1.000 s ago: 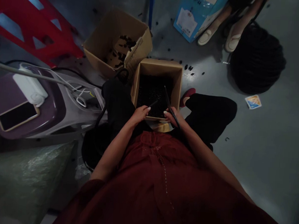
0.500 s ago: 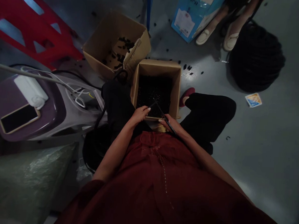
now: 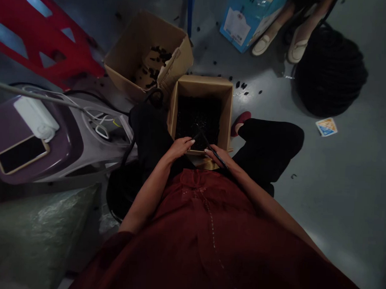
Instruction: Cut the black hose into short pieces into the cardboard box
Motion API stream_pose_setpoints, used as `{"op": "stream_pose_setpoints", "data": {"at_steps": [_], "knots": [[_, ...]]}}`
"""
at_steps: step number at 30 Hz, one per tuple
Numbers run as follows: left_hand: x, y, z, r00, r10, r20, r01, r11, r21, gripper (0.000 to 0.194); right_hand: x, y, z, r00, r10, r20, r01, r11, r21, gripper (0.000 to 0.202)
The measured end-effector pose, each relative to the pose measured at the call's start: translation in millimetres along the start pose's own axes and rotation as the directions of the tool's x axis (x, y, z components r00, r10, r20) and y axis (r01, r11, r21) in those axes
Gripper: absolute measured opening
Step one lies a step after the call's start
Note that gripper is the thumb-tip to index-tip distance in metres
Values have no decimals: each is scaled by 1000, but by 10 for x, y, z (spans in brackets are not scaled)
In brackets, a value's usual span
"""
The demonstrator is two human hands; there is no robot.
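My left hand (image 3: 181,147) is closed at the near left edge of an open cardboard box (image 3: 226,114). A short dark strip (image 3: 196,136) sticks out from its fingertips. Across from it, my right hand (image 3: 218,154) is closed around a long thin black tool (image 3: 206,141), whose kind is too dark to make out. The tool's narrow end points away from me over the box and passes close to the strip; whether they touch, I cannot tell. Dark small pieces (image 3: 199,113) cover the bottom of the box, their shapes hard to see.
A second cardboard box (image 3: 123,60) holds several black bits. More bits (image 3: 243,85) lie on the floor. A big black coil (image 3: 330,71) and a blue carton (image 3: 239,23) stand near another person's shoes (image 3: 298,47). On my left, a purple stool (image 3: 63,143) carries a phone (image 3: 23,154).
Both hands stay nearly where they were above the box's near edge. The tool in my right hand has shifted slightly, and the whole view has moved a little.
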State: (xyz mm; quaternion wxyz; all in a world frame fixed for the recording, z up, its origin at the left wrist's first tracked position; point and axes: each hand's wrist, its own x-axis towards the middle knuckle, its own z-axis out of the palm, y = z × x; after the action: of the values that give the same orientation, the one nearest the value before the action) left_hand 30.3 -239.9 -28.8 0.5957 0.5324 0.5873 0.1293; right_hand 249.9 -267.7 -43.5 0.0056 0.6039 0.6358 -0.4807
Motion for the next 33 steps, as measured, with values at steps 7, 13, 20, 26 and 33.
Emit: {"op": "stream_pose_setpoints", "data": {"at_steps": [7,13,20,26,33], "knots": [[64,-79,33,999,-17,-46,21,997,68,28,-50,17,52,999,-9,-40,5,996,-85,39],[116,-118,39,997,-46,-63,56,984,167,31,-31,41,111,999,4,-32,-8,990,-137,41],[255,-187,57,990,-107,-91,131,935,329,28,56,76,189,999,39,15,-35,979,-202,44],[298,-229,77,982,-152,-113,184,910,372,26,80,90,222,997,62,36,-53,974,-220,48],[283,-222,50,981,-156,-116,179,958,224,29,185,146,221,995,96,-21,-98,984,-152,42]]}}
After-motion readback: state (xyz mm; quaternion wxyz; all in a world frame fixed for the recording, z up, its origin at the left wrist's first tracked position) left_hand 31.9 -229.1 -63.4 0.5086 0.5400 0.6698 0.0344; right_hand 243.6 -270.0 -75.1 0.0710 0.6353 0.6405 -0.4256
